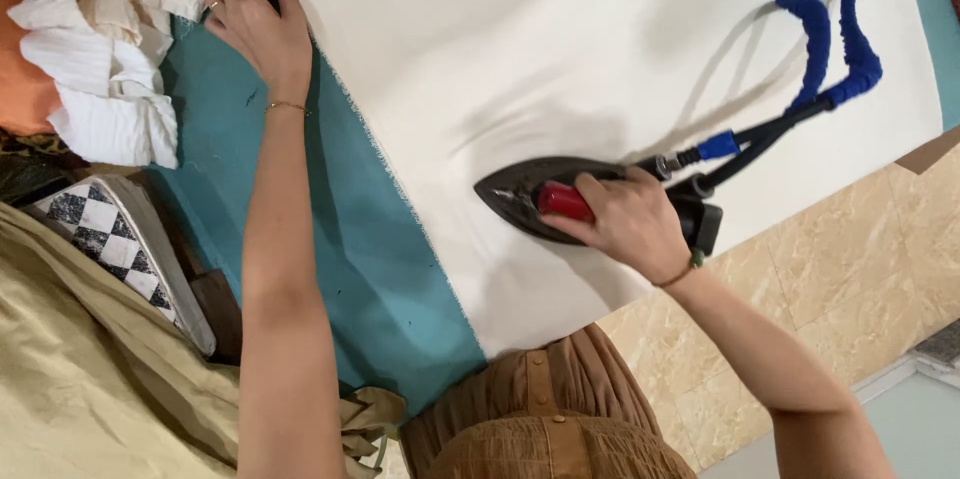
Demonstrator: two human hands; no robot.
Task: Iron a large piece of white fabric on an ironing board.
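Note:
A large cream cloth (560, 49) lies spread over a teal ironing surface (370, 269). My right hand (625, 222) grips the red handle of a dark iron (535, 194) that rests flat on the cloth, its tip pointing left. A blue wrapped cord (835, 49) loops away from the iron's back toward the upper right. My left hand (255, 24) is stretched out to the far edge of the cloth and pinches its corner, holding the fabric taut.
A crumpled white cloth (105, 49) sits at the upper left by orange fabric (20, 69). A checkered black-and-white piece (105, 229) and tan fabric (90, 379) lie at the lower left. Beige marble floor tiles (830, 269) show on the right.

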